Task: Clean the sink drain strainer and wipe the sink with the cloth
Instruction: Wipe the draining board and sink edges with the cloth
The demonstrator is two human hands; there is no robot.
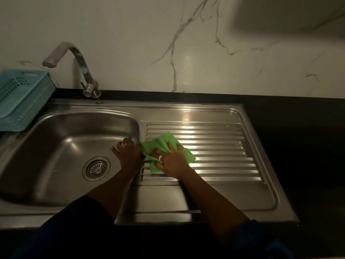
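Green cloth (164, 146) lies on the ribbed drainboard (214, 146) under the right hand (172, 158), whose fingers are spread flat on it. Just beside, the left hand (127, 150) rests open on the steel sink (56, 146) basin's edge. Drain strainer (97, 169) sits in the basin floor, left of both hands.

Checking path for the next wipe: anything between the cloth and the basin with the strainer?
Only the left hand, resting on the basin's right edge directly beside the green cloth. The right hand presses the cloth flat on the ribbed drainboard. The basin around the strainer looks bare.
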